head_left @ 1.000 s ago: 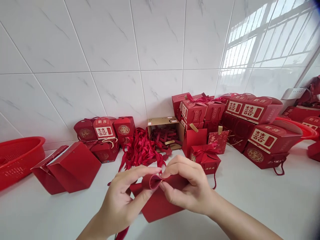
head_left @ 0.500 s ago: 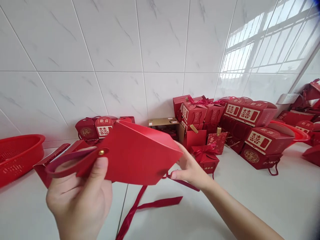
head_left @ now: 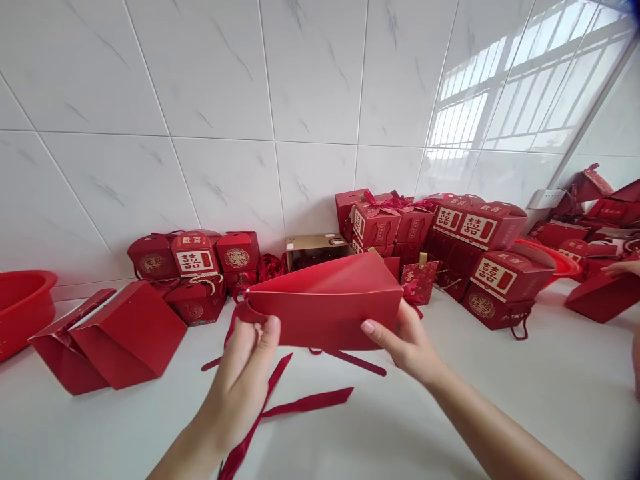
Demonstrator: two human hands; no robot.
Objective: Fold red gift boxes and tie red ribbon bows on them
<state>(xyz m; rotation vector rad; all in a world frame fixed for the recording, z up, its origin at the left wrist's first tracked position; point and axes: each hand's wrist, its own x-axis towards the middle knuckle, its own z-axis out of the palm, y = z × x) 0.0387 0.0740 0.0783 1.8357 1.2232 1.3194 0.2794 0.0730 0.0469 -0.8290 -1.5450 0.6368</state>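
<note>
A plain red box [head_left: 325, 317] is held up over the white table, its long side facing me and its top folded to a slanting edge. My left hand [head_left: 253, 373] pinches its left end, thumb in front. Around the right end, my right hand [head_left: 407, 340] grips with the thumb on the front face and the fingers behind, partly hidden. Below the box, a dark red ribbon [head_left: 315, 403] lies loose on the table. A narrow red strap [head_left: 360, 363] shows under the box's lower edge.
Two red boxes [head_left: 133, 333] stand at left beside a red basket [head_left: 25, 307]. Stacked printed boxes [head_left: 195, 257] line the tiled wall, with an open cardboard box [head_left: 320, 243] among them. More stacks [head_left: 505, 280] stand right, where another person's hand [head_left: 623, 268] touches a red box.
The held box has turned and levelled, and its riveted strap is no longer in sight. My left hand has moved right to its left end. A person's hand has appeared at far right.
</note>
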